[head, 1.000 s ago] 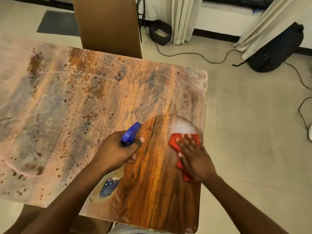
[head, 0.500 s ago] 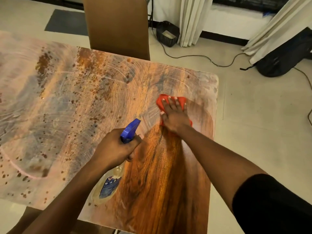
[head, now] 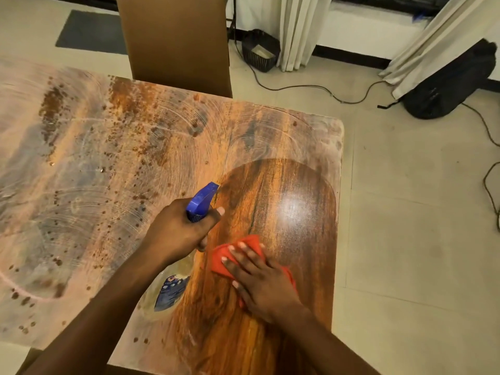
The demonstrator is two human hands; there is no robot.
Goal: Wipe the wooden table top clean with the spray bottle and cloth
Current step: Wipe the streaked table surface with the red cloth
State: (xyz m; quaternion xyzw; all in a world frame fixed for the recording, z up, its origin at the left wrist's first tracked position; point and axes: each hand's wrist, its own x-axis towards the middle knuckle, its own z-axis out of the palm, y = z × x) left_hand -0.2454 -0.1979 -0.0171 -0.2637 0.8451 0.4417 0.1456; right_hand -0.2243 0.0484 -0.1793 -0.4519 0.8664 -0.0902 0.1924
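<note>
The wooden table top [head: 113, 169] is covered in a pale dusty film with brown specks, except for a dark glossy wiped patch at its right end. My left hand [head: 178, 234] grips the neck of a clear spray bottle [head: 201, 200] with a blue trigger head, its nozzle pointing away from me; the bottle's labelled body shows below my wrist. My right hand [head: 263, 280] lies flat, fingers spread, pressing a red cloth [head: 240, 253] onto the wiped patch near the table's front right.
A brown chair back [head: 176, 41] stands against the table's far edge. On the tiled floor to the right lie black cables [head: 305, 87], a small black basket [head: 259, 51], a black bag [head: 451, 82] and hanging curtains [head: 300, 28]. A dark mat [head: 92, 32] lies far left.
My right hand pushed the red cloth away toward the table's far right part, then pulled it back toward me; the wiped dark patch has grown. My left hand kept holding the bottle.
</note>
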